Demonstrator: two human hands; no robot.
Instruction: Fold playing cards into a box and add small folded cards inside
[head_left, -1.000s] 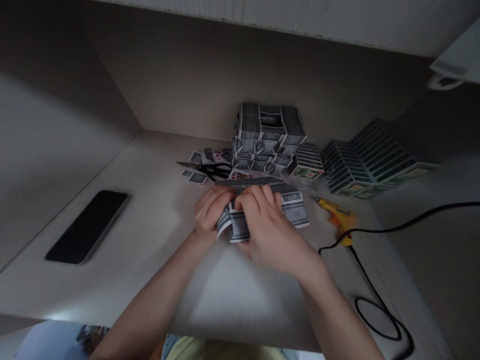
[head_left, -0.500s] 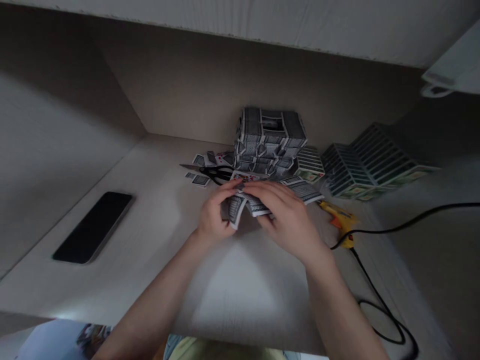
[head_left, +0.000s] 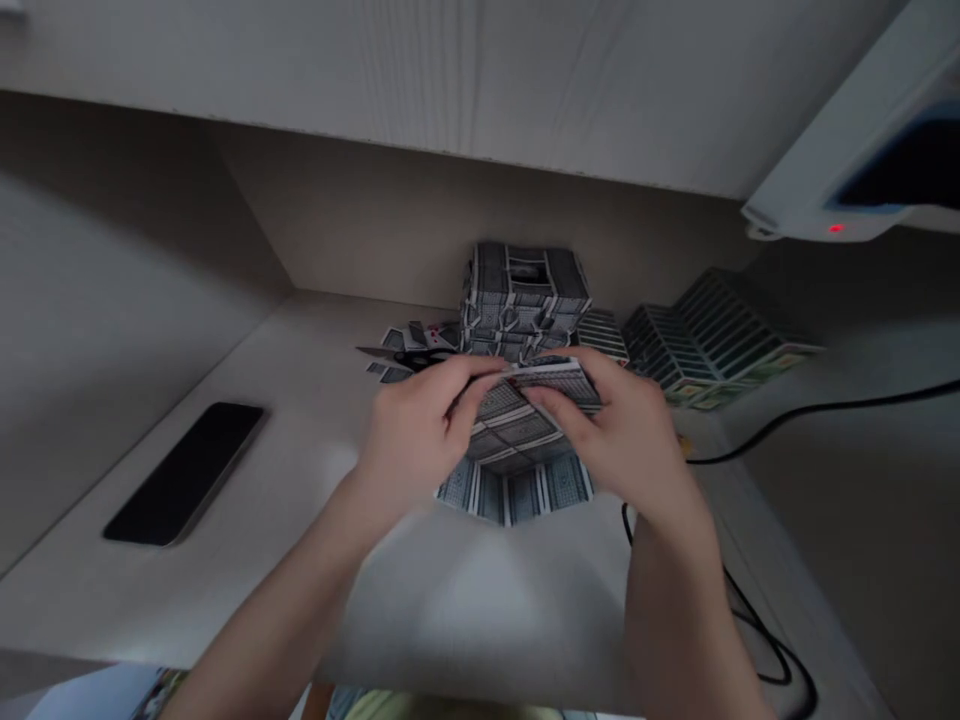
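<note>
Above the desk, my left hand (head_left: 416,430) pinches the left side of a folded piece made of patterned playing cards (head_left: 517,430). My right hand (head_left: 626,420) grips the same card piece at its upper right, thumb in front and fingers behind. The piece is angled, with a zigzag row of panels along its lower edge. Just behind my hands stands a boxy card structure (head_left: 529,290) with a square opening in its top. Black scissors (head_left: 412,357) lie beside loose cards (head_left: 386,372), left of the structure and partly covered by my left hand.
A black phone (head_left: 184,472) lies on the desk (head_left: 300,400) at the left. Striped card stacks (head_left: 720,335) stand at the back right. A black cable (head_left: 810,408) runs along the right side. A power strip (head_left: 825,215) hangs at the upper right.
The card piece is now raised and turned, showing its panelled side. Both hands have shifted their hold on it. The view has tilted, and the yellow glue gun is now mostly hidden by my right hand.
</note>
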